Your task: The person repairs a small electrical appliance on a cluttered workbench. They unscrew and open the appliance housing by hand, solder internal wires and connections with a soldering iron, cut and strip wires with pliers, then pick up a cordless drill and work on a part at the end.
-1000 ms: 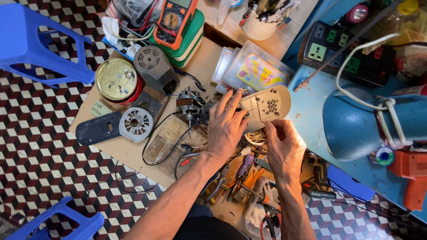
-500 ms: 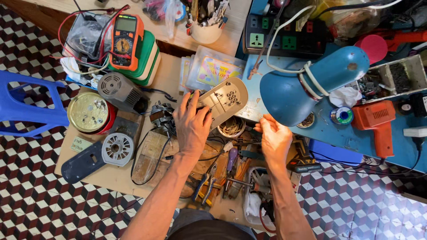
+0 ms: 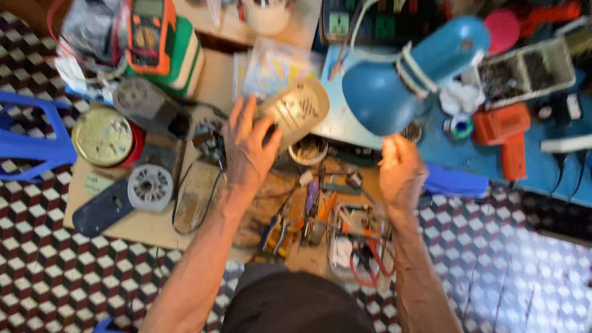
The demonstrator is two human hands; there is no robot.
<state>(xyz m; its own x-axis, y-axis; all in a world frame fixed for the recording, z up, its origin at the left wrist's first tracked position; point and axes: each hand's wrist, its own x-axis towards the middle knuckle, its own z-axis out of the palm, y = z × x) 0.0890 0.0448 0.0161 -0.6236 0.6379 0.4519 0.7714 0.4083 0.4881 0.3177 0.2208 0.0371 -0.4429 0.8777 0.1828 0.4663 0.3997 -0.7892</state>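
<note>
Cluttered bench: your left hand grips the beige housing near the far edge, steadying it; your right hand hovers clenched beneath the blue lamp.

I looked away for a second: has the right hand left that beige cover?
Yes. The right hand has come off the beige cover and now sits closed under the blue lamp; the left hand holds the cover.
</note>
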